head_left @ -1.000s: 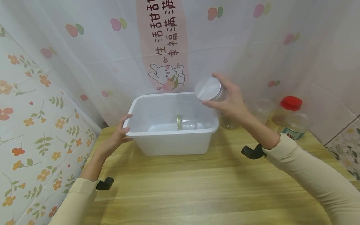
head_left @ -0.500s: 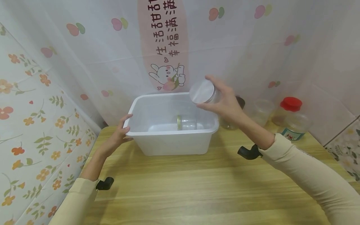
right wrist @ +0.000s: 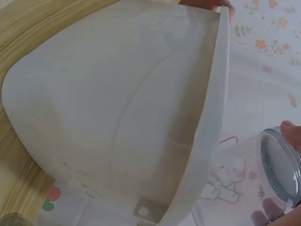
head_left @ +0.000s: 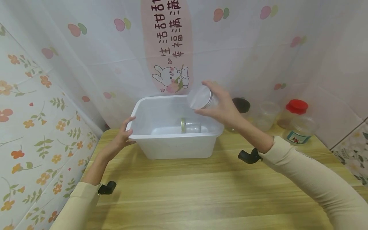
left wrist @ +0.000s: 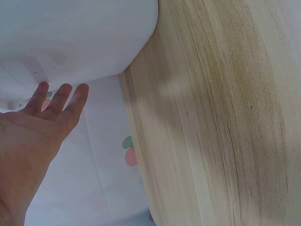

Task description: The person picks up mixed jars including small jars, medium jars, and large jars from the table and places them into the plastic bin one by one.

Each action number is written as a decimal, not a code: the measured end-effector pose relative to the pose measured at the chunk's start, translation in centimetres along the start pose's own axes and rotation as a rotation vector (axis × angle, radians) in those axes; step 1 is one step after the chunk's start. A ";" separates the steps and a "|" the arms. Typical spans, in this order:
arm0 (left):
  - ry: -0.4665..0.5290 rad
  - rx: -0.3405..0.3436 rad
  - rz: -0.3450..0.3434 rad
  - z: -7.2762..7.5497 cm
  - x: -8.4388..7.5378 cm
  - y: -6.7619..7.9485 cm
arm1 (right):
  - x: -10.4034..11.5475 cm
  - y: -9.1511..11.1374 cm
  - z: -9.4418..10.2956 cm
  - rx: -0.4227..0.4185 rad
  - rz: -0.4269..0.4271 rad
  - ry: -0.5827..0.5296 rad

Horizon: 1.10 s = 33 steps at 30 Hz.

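A white plastic tub (head_left: 175,148) stands at the back of the wooden table. My left hand (head_left: 116,143) grips its left rim, and in the left wrist view straight fingers (left wrist: 59,103) lie at the tub's outer wall. Above the tub's right rim my right hand (head_left: 225,103) holds a clear jar (head_left: 199,97), tilted with its pale silver-edged end facing left. The right wrist view shows this jar (right wrist: 280,165) beside the rim, partly cut off by the frame. Inside the tub lies a smaller clear jar (head_left: 192,127) on its side, its yellow-green lid leftward.
Right of the tub stand a black-lidded jar (head_left: 241,104), a clear container (head_left: 268,113), a red-lidded jar (head_left: 297,107) and a clear jar with a green label (head_left: 299,137). A printed curtain (head_left: 115,64) hangs behind, close to the tub.
My right hand has moved left and slightly down with the jar, bringing it over the tub's right end and uncovering the black lid behind. My left hand stays on the rim.
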<state>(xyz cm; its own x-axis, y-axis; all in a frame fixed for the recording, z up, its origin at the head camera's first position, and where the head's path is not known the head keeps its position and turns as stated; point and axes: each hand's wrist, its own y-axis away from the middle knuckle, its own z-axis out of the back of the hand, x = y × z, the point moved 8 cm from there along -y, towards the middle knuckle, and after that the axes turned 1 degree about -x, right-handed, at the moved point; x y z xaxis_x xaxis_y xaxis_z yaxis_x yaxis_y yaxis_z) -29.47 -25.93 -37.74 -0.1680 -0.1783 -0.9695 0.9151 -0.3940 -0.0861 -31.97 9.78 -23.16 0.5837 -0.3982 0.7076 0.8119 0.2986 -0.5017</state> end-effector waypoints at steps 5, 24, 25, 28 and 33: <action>0.000 -0.001 -0.003 0.0 0.1 -0.1 | -0.1 0.2 -0.6 0.021 -0.014 -0.015; -0.002 -0.003 0.000 -0.1 -0.1 -0.1 | -1.0 0.8 -2.8 0.218 -0.059 0.098; -0.002 -0.002 -0.001 -0.1 -0.1 -0.1 | -1.1 0.8 -2.7 0.217 -0.064 0.093; -0.001 0.002 -0.004 -0.1 -0.1 -0.1 | -1.5 1.1 -2.1 0.218 -0.073 0.083; -0.002 -0.001 0.001 -0.1 -0.2 -0.1 | -2.0 1.6 -0.9 0.212 -0.070 0.040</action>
<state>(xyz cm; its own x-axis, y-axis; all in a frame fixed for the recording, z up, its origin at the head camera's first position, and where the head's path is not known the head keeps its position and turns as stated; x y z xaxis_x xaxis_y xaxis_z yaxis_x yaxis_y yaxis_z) -29.45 -25.74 -37.60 -0.1680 -0.1802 -0.9692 0.9154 -0.3934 -0.0855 -31.85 10.25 -25.80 0.5295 -0.4574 0.7144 0.8322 0.4433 -0.3330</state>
